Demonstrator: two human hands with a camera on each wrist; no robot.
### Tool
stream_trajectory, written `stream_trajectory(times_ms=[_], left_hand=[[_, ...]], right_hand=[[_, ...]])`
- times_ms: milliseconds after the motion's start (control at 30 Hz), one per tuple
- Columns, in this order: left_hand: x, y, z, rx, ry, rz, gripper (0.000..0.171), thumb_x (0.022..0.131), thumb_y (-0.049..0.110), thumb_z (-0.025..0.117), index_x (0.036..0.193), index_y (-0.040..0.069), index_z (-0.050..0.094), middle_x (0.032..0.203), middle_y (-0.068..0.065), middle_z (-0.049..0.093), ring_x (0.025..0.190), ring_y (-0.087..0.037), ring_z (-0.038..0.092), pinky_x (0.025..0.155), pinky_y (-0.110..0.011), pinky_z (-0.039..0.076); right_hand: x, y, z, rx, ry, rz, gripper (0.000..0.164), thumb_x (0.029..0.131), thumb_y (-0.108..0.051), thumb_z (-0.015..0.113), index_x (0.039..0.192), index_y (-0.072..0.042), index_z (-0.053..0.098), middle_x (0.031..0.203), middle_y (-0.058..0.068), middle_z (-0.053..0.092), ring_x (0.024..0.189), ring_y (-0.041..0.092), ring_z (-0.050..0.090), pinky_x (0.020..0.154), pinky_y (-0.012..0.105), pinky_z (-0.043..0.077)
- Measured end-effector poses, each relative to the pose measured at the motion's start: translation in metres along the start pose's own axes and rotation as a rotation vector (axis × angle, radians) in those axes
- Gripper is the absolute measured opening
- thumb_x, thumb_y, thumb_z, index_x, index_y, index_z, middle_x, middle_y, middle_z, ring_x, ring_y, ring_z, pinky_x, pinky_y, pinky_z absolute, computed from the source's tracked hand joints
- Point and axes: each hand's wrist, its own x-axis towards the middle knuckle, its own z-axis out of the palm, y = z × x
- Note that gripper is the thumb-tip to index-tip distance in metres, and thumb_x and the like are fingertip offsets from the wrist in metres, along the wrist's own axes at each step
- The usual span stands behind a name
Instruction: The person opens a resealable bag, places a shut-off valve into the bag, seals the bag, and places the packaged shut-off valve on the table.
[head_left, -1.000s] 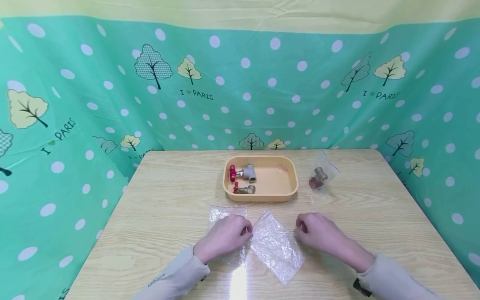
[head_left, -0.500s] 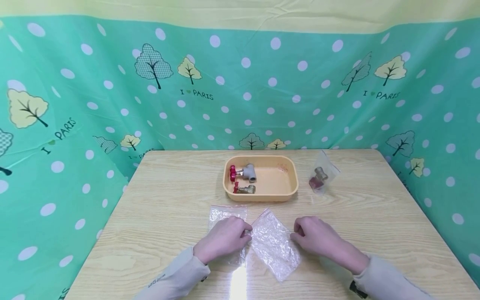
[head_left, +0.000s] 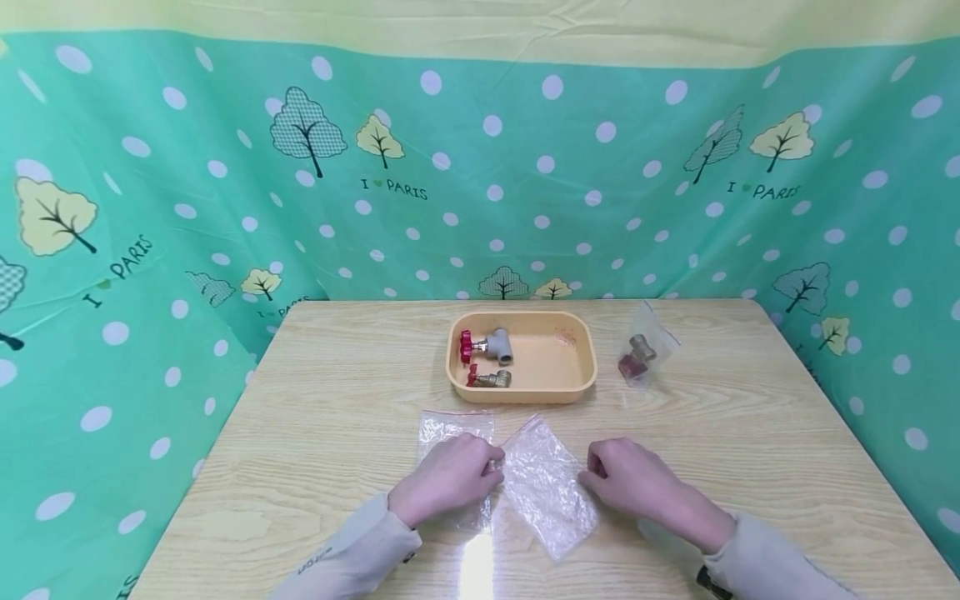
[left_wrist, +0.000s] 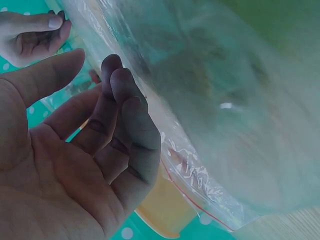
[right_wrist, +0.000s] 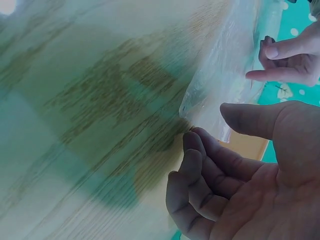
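Note:
A clear zip bag lies slanted on the table between the hands. My left hand rests over a second clear zip bag, hiding part of it, with its fingertips at the first bag's left corner. In the left wrist view its fingers are loosely bent, the thumb apart from them. At the slanted bag's right edge is my right hand. Its fingers curl loosely near the bag's edge in the right wrist view, and a gap shows between thumb and fingertips. Whether either hand touches the bag, I cannot tell.
Behind the bags stands a tan tray. It holds a grey valve and a smaller metal valve, both with red handles. To its right lies a filled clear bag with a red-handled metal valve inside. A green patterned curtain surrounds the table.
My right hand has shifted slightly left and nearer to me. The slanted bag has slid a little to the left as well. My left hand stays nearly still.

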Motion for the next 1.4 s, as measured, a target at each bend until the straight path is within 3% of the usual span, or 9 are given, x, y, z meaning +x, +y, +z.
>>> stream_trajectory(times_ms=[333, 800, 1133, 1400], left_hand=[[0.001, 0.000, 0.000, 0.019, -0.016, -0.011, 0.009, 0.097, 0.019, 0.075, 0.089, 0.015, 0.072, 0.064, 0.010, 0.052, 0.054, -0.006, 0.046, 0.049, -0.024, 0.043], [-0.001, 0.002, -0.004, 0.021, -0.016, -0.007, 0.008, 0.097, 0.019, 0.076, 0.094, 0.012, 0.075, 0.064, 0.010, 0.052, 0.054, -0.005, 0.047, 0.049, -0.023, 0.044], [0.000, 0.002, -0.004, 0.011, -0.009, -0.005, 0.011, 0.097, 0.019, 0.075, 0.103, 0.010, 0.078, 0.062, 0.010, 0.051, 0.053, -0.005, 0.044, 0.048, -0.024, 0.042], [0.000, 0.001, -0.003, 0.004, 0.002, -0.017, 0.031, 0.097, 0.020, 0.075, 0.123, 0.005, 0.076, 0.057, 0.009, 0.047, 0.050, -0.004, 0.039, 0.047, -0.024, 0.040]], right_hand=[[-0.005, -0.006, 0.004, -0.004, -0.018, -0.046, 0.029, 0.091, -0.020, 0.080, 0.072, -0.019, 0.058, 0.064, -0.009, 0.053, 0.057, 0.011, 0.049, 0.054, 0.029, 0.044], [-0.007, -0.003, 0.006, -0.073, -0.013, -0.008, 0.041, 0.088, -0.029, 0.085, 0.067, -0.018, 0.051, 0.061, -0.006, 0.048, 0.054, 0.012, 0.044, 0.051, 0.030, 0.039], [-0.009, -0.002, 0.009, -0.099, -0.026, 0.041, 0.045, 0.089, -0.029, 0.084, 0.061, -0.017, 0.051, 0.056, -0.005, 0.048, 0.050, 0.012, 0.041, 0.048, 0.030, 0.035], [-0.011, -0.002, 0.010, -0.100, -0.020, 0.046, 0.050, 0.090, -0.028, 0.082, 0.055, -0.017, 0.049, 0.049, -0.007, 0.043, 0.045, 0.008, 0.035, 0.045, 0.026, 0.031]])
